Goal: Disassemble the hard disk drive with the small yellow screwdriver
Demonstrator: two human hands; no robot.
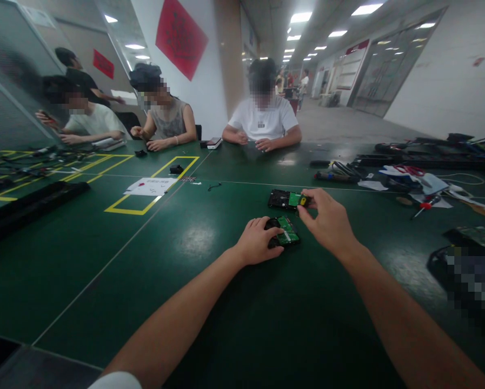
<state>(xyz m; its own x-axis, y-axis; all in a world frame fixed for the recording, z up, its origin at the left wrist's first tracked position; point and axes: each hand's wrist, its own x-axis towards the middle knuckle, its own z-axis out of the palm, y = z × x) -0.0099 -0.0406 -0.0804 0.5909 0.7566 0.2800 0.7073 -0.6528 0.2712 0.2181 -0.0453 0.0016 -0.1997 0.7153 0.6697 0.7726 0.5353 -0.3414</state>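
Observation:
Two black hard drives with green circuit boards lie on the dark green table (153, 281) in front of me. My left hand (258, 240) rests on the nearer drive (286, 235), fingers curled over its left end and holding it down. My right hand (327, 221) hovers just behind it, thumb and fingers pinched on a small yellow and black object (303, 201) at the right end of the farther drive (283, 199).
Three people sit across the table, hands on its top. Yellow tape outlines and a white paper (151, 186) lie at the left. Tools, cables, a red screwdriver (426, 205) and a circuit board (479, 235) crowd the right side. A black bar (31, 202) lies far left.

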